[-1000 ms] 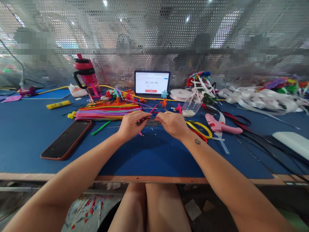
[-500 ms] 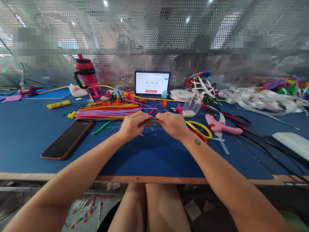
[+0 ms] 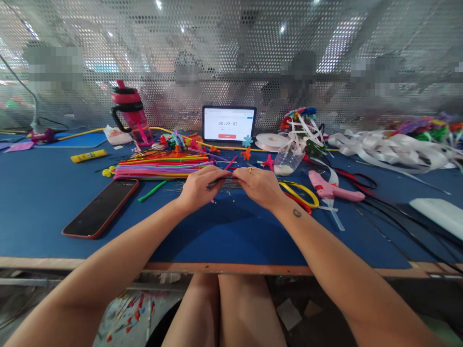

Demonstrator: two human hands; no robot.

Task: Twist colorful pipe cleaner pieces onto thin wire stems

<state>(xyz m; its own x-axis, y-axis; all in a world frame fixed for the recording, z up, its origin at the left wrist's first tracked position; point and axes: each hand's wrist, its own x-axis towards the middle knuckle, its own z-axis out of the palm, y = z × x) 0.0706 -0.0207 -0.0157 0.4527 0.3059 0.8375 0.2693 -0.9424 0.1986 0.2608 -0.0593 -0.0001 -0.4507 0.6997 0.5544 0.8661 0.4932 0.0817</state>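
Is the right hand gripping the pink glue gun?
No, the pink glue gun lies on the blue tabletop, apart from the right hand.

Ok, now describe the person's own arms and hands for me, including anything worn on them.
Both arms are bare, with no sleeves in view. The left hand has no glove, and no ring shows on it. The right hand is also gloveless and wears a gold-coloured ring. A small, dark, curled tattoo marks the right forearm near the wrist.

The pipe cleaners (image 3: 159, 168) look fuzzy, the ribbon (image 3: 392, 148) satiny (softly glossy), the glue gun (image 3: 340, 192) smooth plastic.
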